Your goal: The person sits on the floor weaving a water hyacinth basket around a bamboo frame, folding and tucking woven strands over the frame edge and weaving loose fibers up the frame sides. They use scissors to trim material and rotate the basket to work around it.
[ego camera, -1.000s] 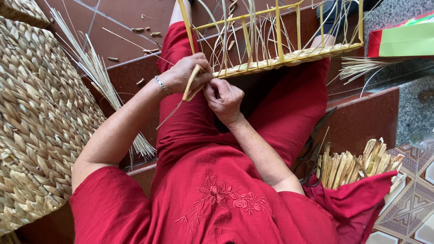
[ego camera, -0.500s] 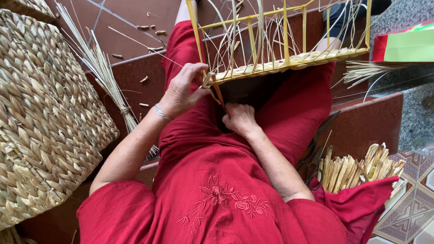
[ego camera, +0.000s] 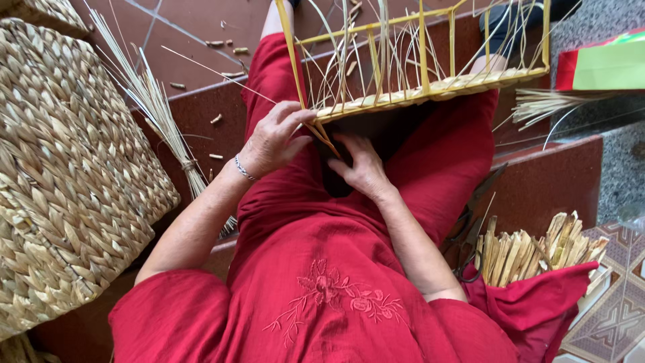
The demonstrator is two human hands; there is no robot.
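Head view, as I see it: yellow wire frame (ego camera: 416, 87) resting across my red-clad lap; left hand (ego camera: 272, 138) pinching a straw strand (ego camera: 322, 134) at its near corner; right hand (ego camera: 363, 168) just beside, fingers curled under the strand. Woven basket (ego camera: 60, 168) at left.

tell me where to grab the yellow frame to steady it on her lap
Probably by the upright corner post of the yellow frame, coming from her left. That bar stands bare above the woven edge, while the thin stalks crowd the rest. The left hand already sits at its foot.
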